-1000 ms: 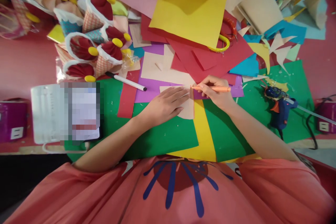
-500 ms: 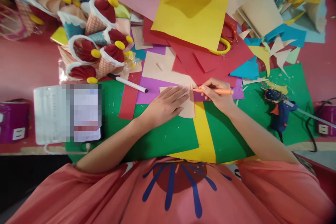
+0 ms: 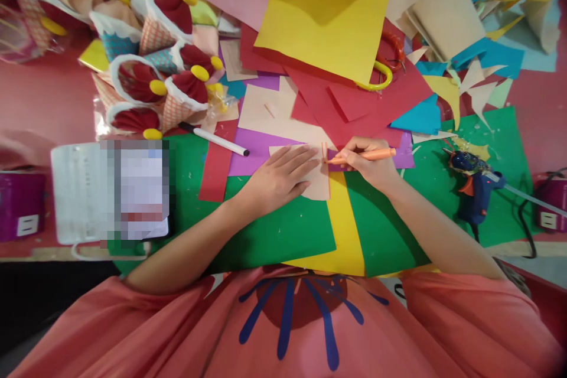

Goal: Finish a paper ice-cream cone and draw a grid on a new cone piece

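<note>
My left hand (image 3: 283, 174) lies flat, fingers stretched out, on a small beige piece of paper or felt (image 3: 318, 184). In my right hand (image 3: 370, 162) is an orange marker (image 3: 376, 154), pinched between thumb and fingers. Its tip touches the beige piece near its right edge, where orange lines show. Beneath lie a purple sheet (image 3: 261, 144), a green sheet (image 3: 274, 236) and a yellow strip (image 3: 348, 218). A white marker with a black cap (image 3: 221, 142) rests to the left of my hands.
Cone-shaped fabric crafts (image 3: 183, 94) crowd the back left. Scissors with a yellow handle (image 3: 381, 77) sit partly under a yellow sheet (image 3: 328, 18). A blue glue gun (image 3: 481, 195) lies at right. A phone (image 3: 144, 192) stands beside a white device (image 3: 80, 192) at left.
My right hand has moved slightly toward me, and the marker tip is lower along the right edge of the beige piece. A second orange line is longer. My left hand stays flat.
</note>
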A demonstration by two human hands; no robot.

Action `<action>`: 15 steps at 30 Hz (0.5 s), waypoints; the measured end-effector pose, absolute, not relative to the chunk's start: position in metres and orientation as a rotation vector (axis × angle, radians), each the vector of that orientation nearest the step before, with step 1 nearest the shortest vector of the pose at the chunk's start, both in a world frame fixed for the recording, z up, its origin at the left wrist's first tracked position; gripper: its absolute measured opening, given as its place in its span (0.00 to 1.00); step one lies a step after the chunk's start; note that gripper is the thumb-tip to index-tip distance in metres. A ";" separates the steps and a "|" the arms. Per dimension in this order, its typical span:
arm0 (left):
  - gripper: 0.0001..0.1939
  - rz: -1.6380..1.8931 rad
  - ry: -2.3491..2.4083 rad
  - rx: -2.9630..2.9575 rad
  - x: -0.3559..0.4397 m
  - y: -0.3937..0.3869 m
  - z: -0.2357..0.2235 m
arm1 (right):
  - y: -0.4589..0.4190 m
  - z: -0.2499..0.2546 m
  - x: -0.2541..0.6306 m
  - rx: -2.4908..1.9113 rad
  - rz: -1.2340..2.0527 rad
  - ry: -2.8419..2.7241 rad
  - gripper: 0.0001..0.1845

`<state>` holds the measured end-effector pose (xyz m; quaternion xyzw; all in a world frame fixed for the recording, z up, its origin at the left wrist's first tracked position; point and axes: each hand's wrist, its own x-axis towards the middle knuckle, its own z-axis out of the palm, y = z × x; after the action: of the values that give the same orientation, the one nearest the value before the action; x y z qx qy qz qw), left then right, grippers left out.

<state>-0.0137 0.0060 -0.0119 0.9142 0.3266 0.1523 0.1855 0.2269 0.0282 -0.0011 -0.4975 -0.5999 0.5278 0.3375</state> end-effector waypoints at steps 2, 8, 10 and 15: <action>0.22 0.428 0.928 2.586 -0.013 0.006 -0.012 | 0.027 -0.001 0.227 -1.294 1.375 -1.528 0.12; 0.23 0.403 0.983 2.571 -0.014 0.006 -0.012 | 0.024 0.004 0.225 -1.301 1.268 -1.589 0.13; 0.24 0.391 0.992 2.548 -0.014 0.007 -0.012 | 0.024 0.006 0.224 -1.326 1.255 -1.622 0.14; 0.23 0.419 0.991 2.570 -0.014 0.007 -0.011 | 0.023 0.006 0.223 -1.337 1.252 -1.663 0.16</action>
<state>-0.0139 0.0068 -0.0108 0.9079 0.3499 0.1481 0.1768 0.2226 0.0227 0.0065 -0.5105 -0.6351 0.4781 0.3279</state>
